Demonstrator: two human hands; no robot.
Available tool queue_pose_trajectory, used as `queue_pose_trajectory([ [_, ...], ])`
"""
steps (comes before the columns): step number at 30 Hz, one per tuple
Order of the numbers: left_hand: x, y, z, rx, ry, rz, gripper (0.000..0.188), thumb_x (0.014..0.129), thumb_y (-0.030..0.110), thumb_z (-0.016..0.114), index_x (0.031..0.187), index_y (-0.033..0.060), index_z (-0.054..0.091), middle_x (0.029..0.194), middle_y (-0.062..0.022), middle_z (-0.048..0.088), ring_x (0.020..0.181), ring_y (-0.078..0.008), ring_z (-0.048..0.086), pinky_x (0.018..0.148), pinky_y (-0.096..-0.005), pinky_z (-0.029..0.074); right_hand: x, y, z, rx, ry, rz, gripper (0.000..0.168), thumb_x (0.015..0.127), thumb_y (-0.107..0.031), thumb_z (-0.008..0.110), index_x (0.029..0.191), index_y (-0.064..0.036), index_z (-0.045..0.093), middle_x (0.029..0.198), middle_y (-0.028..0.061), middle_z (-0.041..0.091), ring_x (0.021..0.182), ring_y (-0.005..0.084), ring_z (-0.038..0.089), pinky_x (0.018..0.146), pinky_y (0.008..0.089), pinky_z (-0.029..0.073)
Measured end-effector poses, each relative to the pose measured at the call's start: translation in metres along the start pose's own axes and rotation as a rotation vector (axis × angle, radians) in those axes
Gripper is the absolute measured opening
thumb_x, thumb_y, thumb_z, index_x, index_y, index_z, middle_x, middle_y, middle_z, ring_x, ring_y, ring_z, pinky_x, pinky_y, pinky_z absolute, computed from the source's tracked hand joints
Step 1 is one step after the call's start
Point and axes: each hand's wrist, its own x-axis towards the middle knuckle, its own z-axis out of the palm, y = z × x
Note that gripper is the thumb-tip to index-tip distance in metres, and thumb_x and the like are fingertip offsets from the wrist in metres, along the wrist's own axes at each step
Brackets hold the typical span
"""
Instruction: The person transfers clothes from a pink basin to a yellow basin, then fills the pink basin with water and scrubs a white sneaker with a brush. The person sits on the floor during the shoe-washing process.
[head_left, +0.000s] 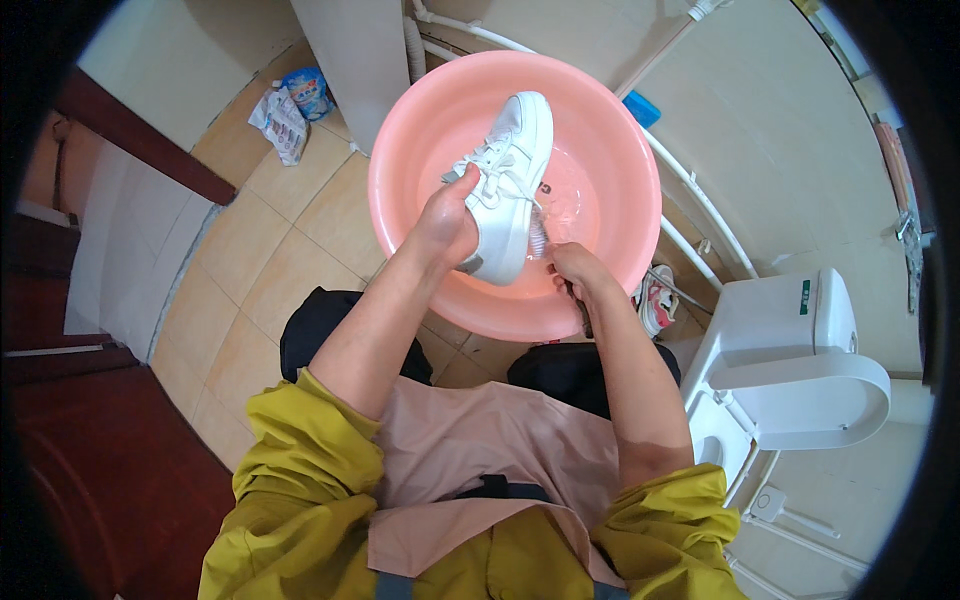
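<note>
A white lace-up sneaker is held up over a large round pink plastic basin, its toe pointing away from me. My left hand grips it at the heel opening, thumb on the tongue side. Just right of the heel, my right hand is closed on the handle of a scrubbing brush. The white bristles show beside the sole; whether they touch the shoe I cannot tell. Shallow water lies in the basin's bottom.
A white toilet with raised lid stands at the right. Between it and the basin is a pink-and-white sneaker. Pipes run along the wall. A blue detergent bag and a white packet lie on the tiles, upper left.
</note>
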Motion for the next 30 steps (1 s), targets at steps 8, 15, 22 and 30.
queue_pose_trajectory([
  [8,0.007,-0.004,-0.007,-0.105,0.033,-0.057,0.044,0.094,0.027,0.019,0.126,-0.0012,0.027,0.123,-0.0161,0.041,0.111,-0.0288,0.044,0.093,-0.0428,0.037,-0.05,-0.035,-0.015,-0.021,0.505,-0.749,0.025,0.084,-0.029,0.049,0.099,-0.008,0.053,0.065,0.0049,0.048,0.059,0.0141,0.047,0.055,0.027,0.038],
  [15,0.003,-0.008,0.002,-0.137,0.152,-0.042,0.051,0.093,0.038,0.016,0.124,0.0,0.031,0.119,-0.0146,0.044,0.111,-0.0269,0.043,0.094,-0.0414,0.035,-0.094,-0.022,0.031,-0.431,0.407,-0.858,0.042,0.08,-0.029,0.054,0.121,-0.02,0.048,0.078,0.0105,0.053,0.073,0.0239,0.056,0.067,0.035,0.044],
  [22,0.001,-0.019,-0.001,-0.146,0.02,-0.049,0.051,0.094,0.036,0.013,0.124,0.0009,0.032,0.121,-0.011,0.044,0.11,-0.0251,0.044,0.096,-0.0386,0.032,-0.067,-0.056,0.006,-0.5,0.68,-0.792,0.04,0.082,-0.028,0.051,0.12,-0.017,0.048,0.082,0.0128,0.054,0.076,0.0273,0.057,0.069,0.0378,0.044],
  [30,-0.007,0.001,0.012,-0.286,0.213,-0.104,0.049,0.094,0.035,0.015,0.122,0.0005,0.035,0.121,-0.0124,0.044,0.112,-0.0253,0.042,0.098,-0.0397,0.03,-0.104,0.0,0.024,-0.372,0.356,-0.889,0.046,0.079,-0.017,0.057,0.123,-0.014,0.045,0.07,0.0105,0.049,0.064,0.0202,0.051,0.063,0.0311,0.042],
])
